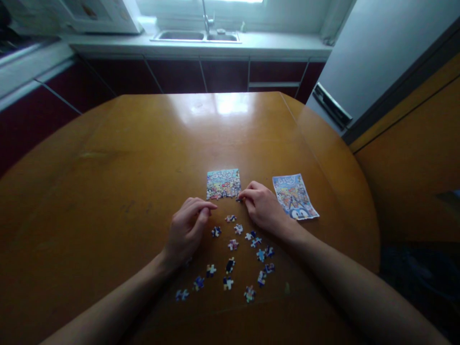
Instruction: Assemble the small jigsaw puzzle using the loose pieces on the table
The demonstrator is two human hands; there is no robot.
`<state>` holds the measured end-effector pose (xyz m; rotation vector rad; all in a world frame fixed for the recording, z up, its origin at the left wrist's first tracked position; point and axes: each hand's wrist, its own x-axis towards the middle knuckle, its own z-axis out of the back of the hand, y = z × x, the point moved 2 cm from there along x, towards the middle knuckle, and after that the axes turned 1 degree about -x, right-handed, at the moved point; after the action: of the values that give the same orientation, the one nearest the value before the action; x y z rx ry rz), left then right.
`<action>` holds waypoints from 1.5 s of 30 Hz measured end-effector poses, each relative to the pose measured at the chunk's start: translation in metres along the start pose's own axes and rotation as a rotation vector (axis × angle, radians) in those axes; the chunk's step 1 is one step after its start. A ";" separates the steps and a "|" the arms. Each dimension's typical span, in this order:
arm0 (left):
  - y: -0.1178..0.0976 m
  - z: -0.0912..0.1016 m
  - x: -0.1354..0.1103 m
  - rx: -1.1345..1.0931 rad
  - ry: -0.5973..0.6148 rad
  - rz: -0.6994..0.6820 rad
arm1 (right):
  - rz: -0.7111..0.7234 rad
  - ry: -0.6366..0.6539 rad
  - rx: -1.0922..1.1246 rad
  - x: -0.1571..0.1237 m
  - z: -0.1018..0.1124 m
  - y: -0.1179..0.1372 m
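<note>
A partly assembled jigsaw puzzle (223,184) lies flat on the table, its lower edge uneven. My right hand (264,206) is at the puzzle's lower right corner, thumb and forefinger pinched on a small puzzle piece (239,199) that touches or nearly touches that corner. To the lower left of the puzzle rests my left hand (189,225), fingers curled and the forefinger pointing right, with nothing visible in it. Several loose pieces are scattered between my forearms, among them a dark one (230,265) and a light blue one (260,255).
A printed picture sheet (293,194) with a penguin lies right of my right hand, which partly overlaps its near edge. The wooden table (143,143) has a rounded outline. Beyond it are a counter with a sink (181,36) and a fridge (373,52) at right.
</note>
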<state>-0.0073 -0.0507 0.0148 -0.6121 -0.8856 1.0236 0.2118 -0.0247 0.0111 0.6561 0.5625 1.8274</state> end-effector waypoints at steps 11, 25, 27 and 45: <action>0.001 0.003 -0.001 0.011 -0.012 0.028 | 0.000 0.016 -0.048 0.002 0.000 0.001; -0.002 0.002 -0.001 -0.024 -0.056 0.062 | -0.235 -0.044 -0.130 0.007 0.012 -0.018; -0.002 0.002 -0.002 -0.032 -0.059 0.070 | -0.235 -0.038 -0.143 0.006 0.011 -0.017; -0.002 0.002 0.000 -0.009 -0.065 0.134 | -0.229 -0.043 -0.189 0.006 0.009 -0.014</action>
<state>-0.0081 -0.0510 0.0175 -0.6553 -0.9157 1.1663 0.2262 -0.0142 0.0098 0.4820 0.4123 1.6234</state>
